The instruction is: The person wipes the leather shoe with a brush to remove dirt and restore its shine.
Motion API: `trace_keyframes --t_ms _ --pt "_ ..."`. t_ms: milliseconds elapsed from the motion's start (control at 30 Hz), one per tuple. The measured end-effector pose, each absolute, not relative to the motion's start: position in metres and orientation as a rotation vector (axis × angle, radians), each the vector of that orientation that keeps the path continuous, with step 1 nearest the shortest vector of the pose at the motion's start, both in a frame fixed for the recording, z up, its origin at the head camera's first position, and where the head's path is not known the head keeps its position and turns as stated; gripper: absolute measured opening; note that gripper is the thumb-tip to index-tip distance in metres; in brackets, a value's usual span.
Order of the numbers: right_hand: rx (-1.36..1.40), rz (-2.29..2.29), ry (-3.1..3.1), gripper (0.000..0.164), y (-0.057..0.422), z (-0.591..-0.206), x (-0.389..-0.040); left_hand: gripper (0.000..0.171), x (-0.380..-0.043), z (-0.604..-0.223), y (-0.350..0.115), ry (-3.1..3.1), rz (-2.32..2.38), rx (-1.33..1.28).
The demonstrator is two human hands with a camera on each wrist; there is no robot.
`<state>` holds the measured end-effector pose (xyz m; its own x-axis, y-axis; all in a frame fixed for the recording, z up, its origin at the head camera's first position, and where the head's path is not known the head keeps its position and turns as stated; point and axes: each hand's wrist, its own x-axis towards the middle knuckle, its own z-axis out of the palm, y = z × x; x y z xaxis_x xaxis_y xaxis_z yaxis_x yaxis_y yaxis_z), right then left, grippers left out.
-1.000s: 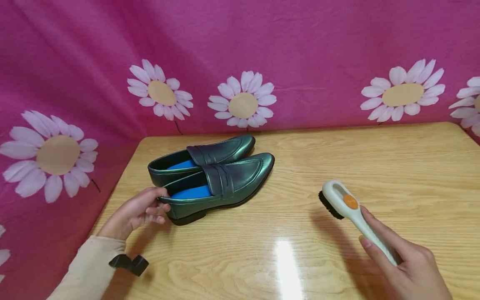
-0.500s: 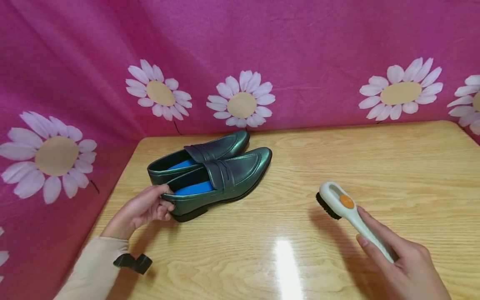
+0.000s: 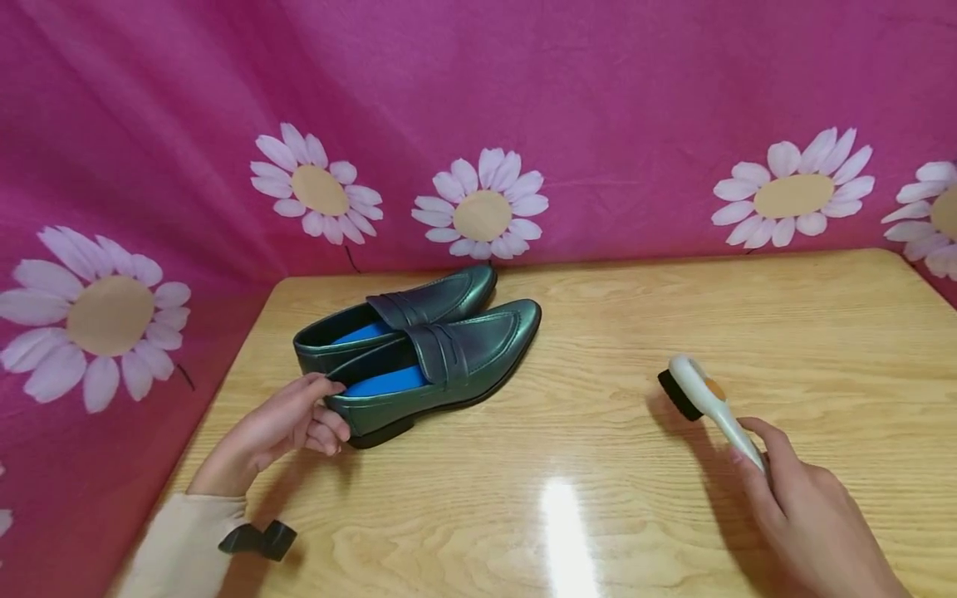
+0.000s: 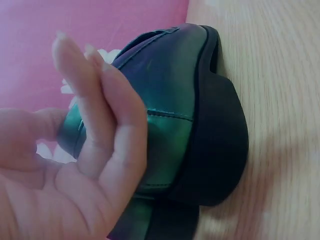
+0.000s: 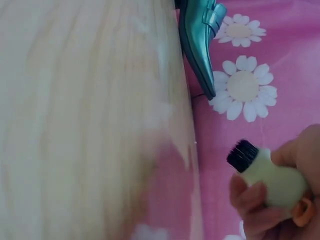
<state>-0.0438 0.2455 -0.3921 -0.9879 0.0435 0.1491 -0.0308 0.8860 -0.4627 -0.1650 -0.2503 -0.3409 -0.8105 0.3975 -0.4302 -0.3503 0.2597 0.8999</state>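
Head: wood bench (image 3: 748, 332), pink daisy cloth (image 3: 598, 100) behind. Green loafer pair (image 3: 419, 349) at bench left; left hand (image 3: 284, 423) pinches near shoe's heel. Right hand (image 3: 815, 523) grasps brush (image 3: 706, 399), clear of shoes; brushing not begun. Path unobstructed.
Left wrist: fingers (image 4: 100, 100) against heel (image 4: 170, 125).
Right wrist: bristles (image 5: 242, 155) face away from shoe toe (image 5: 200, 45).

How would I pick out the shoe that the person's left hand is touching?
Find the wooden table before the pink daisy cloth. Two green loafers stand side by side at its left end. The left hand touches the nearer shoe, at its heel; the farther shoe sits behind it.
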Motion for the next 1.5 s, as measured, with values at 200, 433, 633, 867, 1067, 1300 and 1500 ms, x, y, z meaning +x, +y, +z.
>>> trace_keyframes --t_ms 200,433,633,867,1067,1300,1500 --pt "-0.073 1.134 -2.849 0.039 0.260 -0.403 -0.057 0.057 -0.164 -0.341 -0.245 2.065 1.495 0.045" --pt "-0.357 1.506 -2.806 0.048 0.265 -0.413 -0.074 0.058 -0.163 -0.341 -0.241 2.125 1.448 0.066" --pt "-0.382 0.763 -3.158 0.068 0.253 -0.403 -0.084 0.072 -0.161 -0.341 -0.239 2.171 1.404 0.067" --pt "-0.346 0.484 -3.112 0.046 0.242 -0.407 -0.081 0.089 -0.157 -0.343 -0.229 2.299 1.315 -0.017" --pt "-0.372 0.457 -3.124 0.051 0.243 -0.406 -0.086 0.098 -0.154 -0.350 -0.223 2.432 1.253 -0.043" --pt "-0.361 0.345 -3.121 0.053 0.242 -0.408 -0.084 0.097 -0.152 -0.355 -0.219 2.636 1.150 -0.080" --pt "-0.326 0.314 -3.156 0.059 0.242 -0.405 -0.084 0.073 -0.140 -0.349 -0.202 3.133 0.822 0.061"
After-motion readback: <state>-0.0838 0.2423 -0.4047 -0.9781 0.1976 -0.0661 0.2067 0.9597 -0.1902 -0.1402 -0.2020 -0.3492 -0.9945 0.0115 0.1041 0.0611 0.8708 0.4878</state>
